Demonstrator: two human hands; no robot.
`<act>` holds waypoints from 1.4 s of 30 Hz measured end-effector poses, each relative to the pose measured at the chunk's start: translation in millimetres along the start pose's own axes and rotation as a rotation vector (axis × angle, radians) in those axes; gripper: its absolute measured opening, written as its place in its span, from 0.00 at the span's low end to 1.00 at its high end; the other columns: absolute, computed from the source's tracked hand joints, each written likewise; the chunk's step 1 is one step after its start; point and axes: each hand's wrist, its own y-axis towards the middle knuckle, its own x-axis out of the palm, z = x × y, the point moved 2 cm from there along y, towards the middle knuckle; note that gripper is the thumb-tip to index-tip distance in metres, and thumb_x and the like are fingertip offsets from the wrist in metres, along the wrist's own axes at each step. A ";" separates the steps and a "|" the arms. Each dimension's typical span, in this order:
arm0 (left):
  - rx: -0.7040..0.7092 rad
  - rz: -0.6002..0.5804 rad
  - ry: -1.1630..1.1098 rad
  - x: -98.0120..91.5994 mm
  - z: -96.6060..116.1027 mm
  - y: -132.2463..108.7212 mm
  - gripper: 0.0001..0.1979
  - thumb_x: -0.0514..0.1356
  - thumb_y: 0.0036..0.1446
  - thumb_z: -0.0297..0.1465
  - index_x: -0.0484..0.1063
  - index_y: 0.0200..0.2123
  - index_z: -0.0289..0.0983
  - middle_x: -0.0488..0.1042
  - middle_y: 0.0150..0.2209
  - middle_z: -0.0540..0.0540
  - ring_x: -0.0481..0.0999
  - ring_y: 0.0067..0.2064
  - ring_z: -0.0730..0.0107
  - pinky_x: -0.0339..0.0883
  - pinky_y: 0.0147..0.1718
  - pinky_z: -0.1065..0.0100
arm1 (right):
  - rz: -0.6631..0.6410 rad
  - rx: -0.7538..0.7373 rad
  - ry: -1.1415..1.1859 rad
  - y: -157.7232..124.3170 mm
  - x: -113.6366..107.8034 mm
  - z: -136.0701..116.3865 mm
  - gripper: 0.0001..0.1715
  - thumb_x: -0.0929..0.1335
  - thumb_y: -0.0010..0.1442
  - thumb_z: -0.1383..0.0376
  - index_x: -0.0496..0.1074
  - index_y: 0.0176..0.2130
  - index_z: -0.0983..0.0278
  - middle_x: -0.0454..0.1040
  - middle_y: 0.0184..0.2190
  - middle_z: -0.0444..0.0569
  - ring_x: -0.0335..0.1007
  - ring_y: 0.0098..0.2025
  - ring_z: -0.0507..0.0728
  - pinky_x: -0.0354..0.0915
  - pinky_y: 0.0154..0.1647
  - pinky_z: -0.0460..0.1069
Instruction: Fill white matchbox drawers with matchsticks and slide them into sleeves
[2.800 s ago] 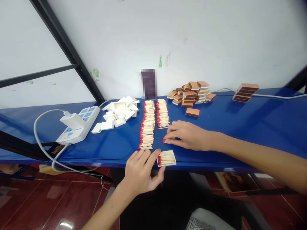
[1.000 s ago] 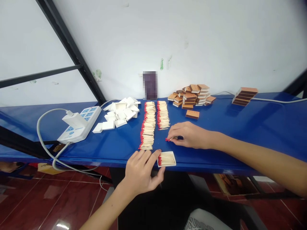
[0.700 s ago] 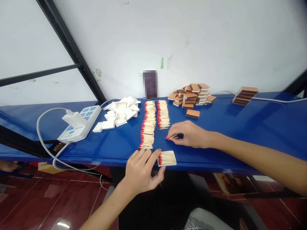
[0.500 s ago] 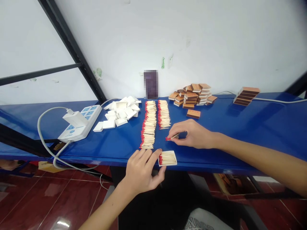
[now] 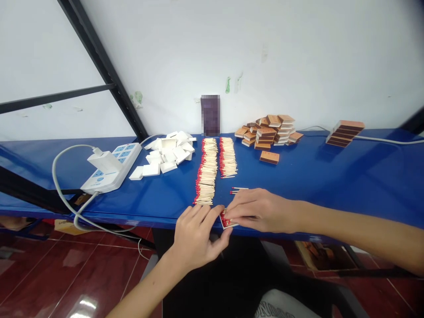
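A white matchbox tray (image 5: 224,227) lies at the near edge of the blue bench (image 5: 314,176), its long axis running roughly left to right, slightly askew to the edge. The matches inside (image 5: 226,221) lie lengthwise, red heads at the left end; their sticks run off rightward under the fingers. The left hand (image 5: 195,236) has the tray's left end between thumb and forefinger, that gap only as wide as the tray. The right hand (image 5: 265,210) covers the tray's other end, fingers bunched and nearly closed, tips down among the heads (whether they grip any matches, I cannot tell).

Just beyond the right hand, a few loose matches (image 5: 241,188) lie on the bench, heads left too. Farther back are two rows, a longer left row (image 5: 207,171) and a shorter right row (image 5: 228,157); each stretches away from the person, while the matches within lie crosswise, heads left.

To the left is a heap of white trays (image 5: 168,152), at least one with its hollow facing up. Right of the rows sits a pile of orange-and-brown matchboxes (image 5: 270,130), white showing at many ends, with a single matchbox (image 5: 269,157) lying in front. Well apart at the right, a leaning stack of matchboxes (image 5: 345,132) stands near the wall; its contents are hidden.
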 end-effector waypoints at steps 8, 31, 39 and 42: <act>0.020 0.010 0.026 1.6 -0.1 -0.7 0.15 0.61 0.59 0.36 0.71 0.47 0.35 0.75 0.33 0.46 0.73 0.32 0.61 0.60 0.32 0.62 | -0.058 0.041 0.044 0.2 -7.4 0.2 0.10 0.66 0.67 0.67 0.76 0.45 0.65 0.80 0.43 0.49 0.75 0.45 0.53 0.71 0.49 0.49; 0.082 0.026 0.076 2.1 -2.8 -2.4 0.17 0.61 0.59 0.35 0.71 0.50 0.33 0.74 0.32 0.45 0.70 0.32 0.61 0.61 0.31 0.62 | -0.120 0.125 0.003 -0.9 -19.0 11.2 0.07 0.69 0.62 0.65 0.75 0.32 0.63 0.79 0.39 0.48 0.70 0.41 0.54 0.60 0.45 0.53; 0.089 0.022 0.088 3.5 -2.3 -3.0 0.17 0.61 0.59 0.35 0.70 0.50 0.34 0.74 0.33 0.45 0.71 0.32 0.61 0.62 0.31 0.61 | -0.111 0.148 0.024 -0.5 -10.7 10.1 0.08 0.69 0.62 0.65 0.74 0.30 0.63 0.78 0.38 0.48 0.70 0.39 0.53 0.59 0.45 0.52; 0.091 0.027 0.097 4.0 -3.0 -2.9 0.17 0.61 0.59 0.35 0.71 0.50 0.34 0.74 0.33 0.45 0.71 0.32 0.60 0.62 0.32 0.61 | -0.105 0.126 0.002 0.6 -10.1 8.8 0.09 0.68 0.62 0.64 0.74 0.30 0.63 0.78 0.38 0.48 0.70 0.38 0.53 0.60 0.44 0.52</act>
